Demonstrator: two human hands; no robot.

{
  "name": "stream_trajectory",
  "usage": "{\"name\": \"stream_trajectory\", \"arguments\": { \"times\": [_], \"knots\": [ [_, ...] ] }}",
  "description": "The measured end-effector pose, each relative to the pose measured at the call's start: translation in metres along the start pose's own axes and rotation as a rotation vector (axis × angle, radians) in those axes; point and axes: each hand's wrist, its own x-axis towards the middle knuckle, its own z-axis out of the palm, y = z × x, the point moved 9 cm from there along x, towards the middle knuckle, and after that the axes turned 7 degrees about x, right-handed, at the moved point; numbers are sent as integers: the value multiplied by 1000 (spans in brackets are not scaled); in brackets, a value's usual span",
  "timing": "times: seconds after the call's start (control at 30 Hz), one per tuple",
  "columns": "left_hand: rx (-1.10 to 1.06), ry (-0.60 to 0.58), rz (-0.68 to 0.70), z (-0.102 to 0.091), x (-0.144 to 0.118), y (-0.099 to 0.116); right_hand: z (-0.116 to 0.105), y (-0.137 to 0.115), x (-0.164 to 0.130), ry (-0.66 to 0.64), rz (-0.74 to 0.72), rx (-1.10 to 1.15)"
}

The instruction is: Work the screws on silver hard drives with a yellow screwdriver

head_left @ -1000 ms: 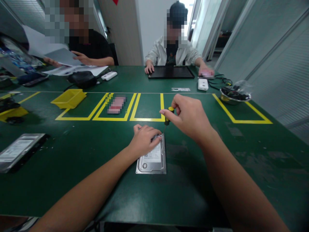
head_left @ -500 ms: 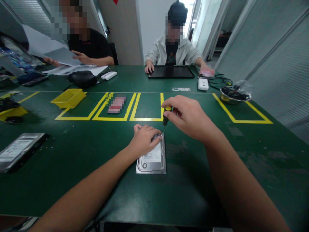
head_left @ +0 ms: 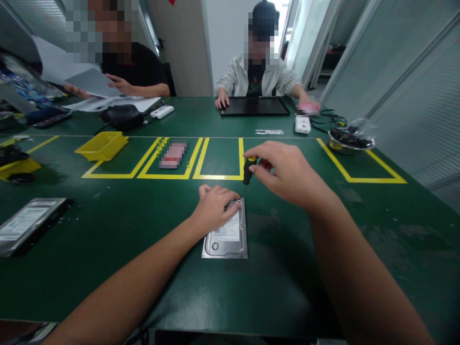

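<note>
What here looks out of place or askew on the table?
Little stands out. The hard drive lies flat under the left hand, the screwdriver upright in the right hand. A second drive lies slanted at the table's left edge, small specks beside it.

A shallow yellow plastic bin (head_left: 101,145) sits on the green counter (head_left: 108,230) beside yellow tape rectangles (head_left: 219,165). A second silver hard drive (head_left: 27,224) lies at the left edge. A metal bowl (head_left: 350,142) of dark parts stands at right. A black flat tablet (head_left: 254,107) lies before a seated person in a white jacket (head_left: 257,76).
</note>
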Motion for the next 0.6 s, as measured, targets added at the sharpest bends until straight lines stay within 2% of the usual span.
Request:
{"name": "stream_trajectory", "arguments": {
  "times": [0.6],
  "knots": [
    [14,8,-1,-1,0,1,4,0,3,45,21,5]
  ]
}}
